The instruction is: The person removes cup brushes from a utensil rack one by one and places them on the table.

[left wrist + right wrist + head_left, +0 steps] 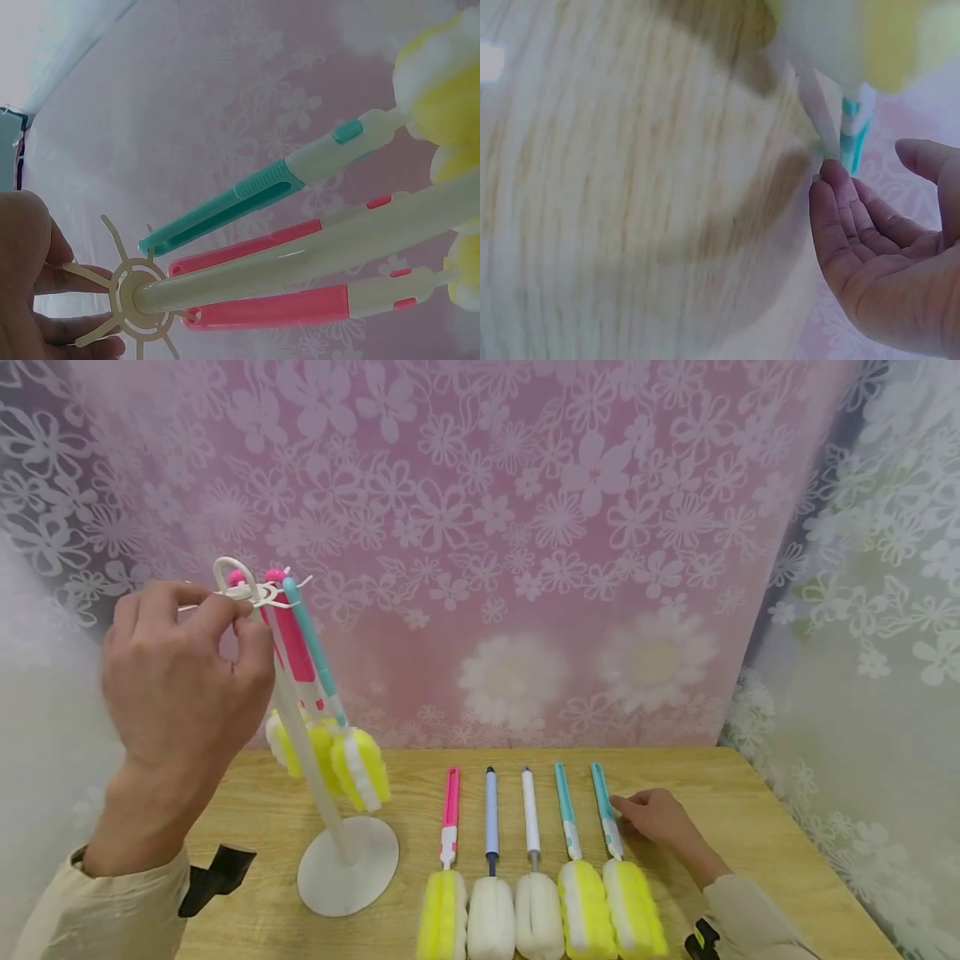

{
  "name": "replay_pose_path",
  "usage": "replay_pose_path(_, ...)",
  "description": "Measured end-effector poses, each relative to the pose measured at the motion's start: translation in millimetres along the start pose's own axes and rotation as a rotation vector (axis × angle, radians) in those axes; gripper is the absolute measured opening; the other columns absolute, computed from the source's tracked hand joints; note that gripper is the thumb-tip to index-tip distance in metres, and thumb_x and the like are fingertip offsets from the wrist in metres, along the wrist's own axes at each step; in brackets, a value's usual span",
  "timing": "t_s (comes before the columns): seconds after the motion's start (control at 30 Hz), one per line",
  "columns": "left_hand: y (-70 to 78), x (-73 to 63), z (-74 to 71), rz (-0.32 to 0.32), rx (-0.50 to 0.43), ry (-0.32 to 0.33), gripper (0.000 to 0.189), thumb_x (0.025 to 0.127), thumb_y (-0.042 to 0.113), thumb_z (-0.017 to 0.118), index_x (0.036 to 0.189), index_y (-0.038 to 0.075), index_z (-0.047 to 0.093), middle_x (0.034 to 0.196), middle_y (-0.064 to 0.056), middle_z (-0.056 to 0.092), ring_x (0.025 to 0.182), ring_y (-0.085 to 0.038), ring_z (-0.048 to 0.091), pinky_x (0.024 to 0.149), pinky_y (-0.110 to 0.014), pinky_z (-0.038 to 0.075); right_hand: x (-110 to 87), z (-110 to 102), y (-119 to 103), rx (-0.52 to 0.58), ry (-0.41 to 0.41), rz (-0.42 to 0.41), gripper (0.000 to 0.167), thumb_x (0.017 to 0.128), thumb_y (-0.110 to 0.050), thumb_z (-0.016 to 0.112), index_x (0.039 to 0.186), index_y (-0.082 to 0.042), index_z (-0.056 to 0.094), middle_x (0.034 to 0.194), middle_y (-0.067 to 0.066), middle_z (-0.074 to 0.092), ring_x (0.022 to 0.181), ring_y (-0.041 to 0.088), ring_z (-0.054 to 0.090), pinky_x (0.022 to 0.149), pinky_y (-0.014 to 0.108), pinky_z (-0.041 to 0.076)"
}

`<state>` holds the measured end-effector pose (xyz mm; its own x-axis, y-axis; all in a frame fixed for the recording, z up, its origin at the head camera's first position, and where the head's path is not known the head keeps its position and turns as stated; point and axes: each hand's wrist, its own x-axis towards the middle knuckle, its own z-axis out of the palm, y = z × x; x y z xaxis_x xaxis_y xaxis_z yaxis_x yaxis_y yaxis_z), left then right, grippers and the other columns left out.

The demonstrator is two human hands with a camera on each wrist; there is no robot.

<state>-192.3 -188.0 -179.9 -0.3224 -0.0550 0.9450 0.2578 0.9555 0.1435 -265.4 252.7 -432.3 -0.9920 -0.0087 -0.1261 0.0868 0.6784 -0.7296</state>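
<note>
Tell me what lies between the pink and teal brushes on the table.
A blue-handled brush and a white-handled brush, side by side; the head view shows both.

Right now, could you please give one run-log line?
left hand: holds white stand's top; right hand: at rightmost teal-handled brush; hung: two pink-handled brushes, one teal-handled brush; wooden table: five sponge brushes

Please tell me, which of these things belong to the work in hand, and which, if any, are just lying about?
Seemingly in the work:
white stand, its top held by the left hand
two pink brushes and a teal brush, hanging on it
five brushes lying in a row, right hand at the rightmost

Only surroundings or worn gear:
wooden table
flowered backdrop
black wrist devices
</note>
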Motion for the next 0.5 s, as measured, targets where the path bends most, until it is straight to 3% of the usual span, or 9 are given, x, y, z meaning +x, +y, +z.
replay_pose_path(0.3,-6.0,1.3,0.3,0.030,-0.051,-0.022,0.033,0.084,0.008,0.038,0.080,-0.013,0.063,0.087,-0.026,0.051,0.081,-0.045,0.048,0.071,-0.054,0.038,-13.7,-15,-3,0.059,0.031,-0.052,0.043,0.096,-0.028,0.054,0.108,0.012,0.063,0.088,0.011,0.068,0.080,0.026,0.065,0.071,0.040,0.053)
replay_pose_path(0.5,-10.6,0.1,-6.9,0.061,-0.037,-0.091,0.029,0.082,0.000,0.039,0.091,-0.012,0.064,0.086,-0.025,0.050,0.074,-0.042,0.050,0.060,-0.054,0.040,-15.4,-17,-10,0.095,0.046,-0.065,0.043,0.097,-0.029,0.054,0.114,0.010,0.061,0.094,0.014,0.068,0.085,0.028,0.066,0.074,0.040,0.054)
